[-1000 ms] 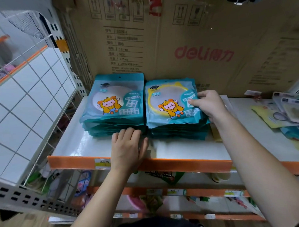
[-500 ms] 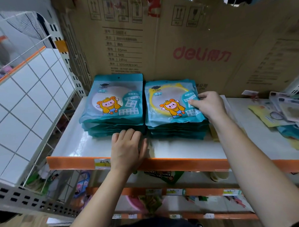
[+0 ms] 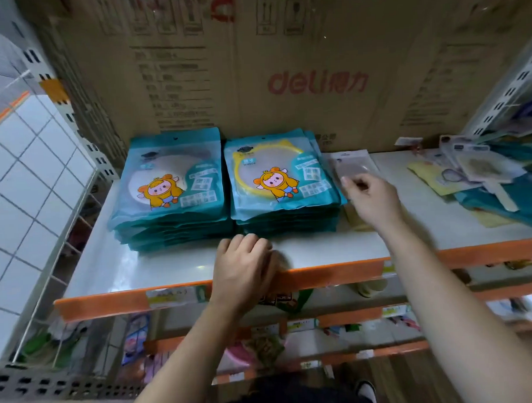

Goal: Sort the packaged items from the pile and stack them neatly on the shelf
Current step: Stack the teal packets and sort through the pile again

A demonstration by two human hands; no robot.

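The left stack (image 3: 166,190) of teal packets lies on the shelf (image 3: 109,266) beyond the left hand (image 3: 243,272), which rests flat and relaxed on the shelf edge. The right stack (image 3: 282,179) sits just left of the right hand (image 3: 371,196), which is blurred and loosely curled over a clear packet (image 3: 353,164); its grip is unclear. A careless brush could skew that stack. The pile (image 3: 486,176) lies further right.

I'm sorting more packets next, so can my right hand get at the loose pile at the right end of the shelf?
Probably yes: the right hand hovers beside the right stack, and mostly bare shelf lies between it and the loose pile.
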